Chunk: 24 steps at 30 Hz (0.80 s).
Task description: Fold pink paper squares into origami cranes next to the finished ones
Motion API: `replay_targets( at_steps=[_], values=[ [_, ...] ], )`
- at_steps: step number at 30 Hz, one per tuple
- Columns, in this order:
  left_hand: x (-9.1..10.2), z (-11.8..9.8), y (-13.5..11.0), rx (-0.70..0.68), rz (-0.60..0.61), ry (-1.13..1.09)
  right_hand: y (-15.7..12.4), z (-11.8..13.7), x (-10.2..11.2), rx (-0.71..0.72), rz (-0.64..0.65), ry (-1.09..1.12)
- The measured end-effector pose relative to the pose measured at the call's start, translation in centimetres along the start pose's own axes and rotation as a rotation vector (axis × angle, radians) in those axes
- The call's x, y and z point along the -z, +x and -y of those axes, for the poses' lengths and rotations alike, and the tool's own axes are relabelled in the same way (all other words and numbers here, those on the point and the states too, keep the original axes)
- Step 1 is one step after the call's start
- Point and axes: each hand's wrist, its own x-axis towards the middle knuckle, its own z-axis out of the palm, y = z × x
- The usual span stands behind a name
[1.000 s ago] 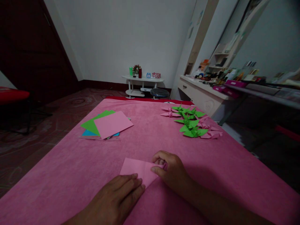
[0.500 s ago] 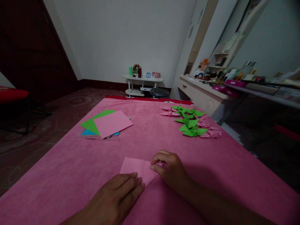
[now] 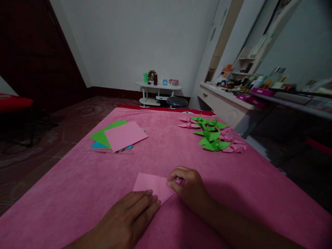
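A folded pink paper (image 3: 153, 185) lies on the pink cloth (image 3: 77, 186) just in front of me. My left hand (image 3: 129, 218) rests flat on the paper's near corner, fingers stretched out together. My right hand (image 3: 188, 186) is curled at the paper's right corner, thumb and fingers pinched on its edge.
A stack of pink, green and blue paper sheets (image 3: 119, 136) lies at the far left of the cloth. Several folded green and pink paper cranes (image 3: 211, 136) sit at the far right. A white low table (image 3: 158, 93) and a cluttered desk (image 3: 233, 100) stand beyond.
My right hand has curled tighter over the paper's right corner. The left hand stays pressed on the paper; the view has shifted only slightly.
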Motion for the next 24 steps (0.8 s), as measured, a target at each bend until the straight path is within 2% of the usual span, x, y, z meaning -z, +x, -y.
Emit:
replay_targets(
  at_steps=[5, 13, 20, 24],
  values=[
    [-0.4, -0.3, -0.3, 0.055, 0.040, -0.021, 0.0, -0.1, -0.1, 0.009, 0.000, -0.033],
    [-0.2, 0.1, 0.5, -0.019, 0.051, -0.044, 0.1, -0.1, -0.1, -0.004, 0.011, -0.042],
    [0.7, 0.0, 1.9, 0.030, 0.082, -0.203, 0.2, -0.1, -0.1, -0.029, 0.033, -0.049],
    [0.2, 0.6, 3.1, 0.050, 0.094, -0.294, 0.3, -0.1, -0.1, -0.028, 0.032, -0.050]
  ],
)
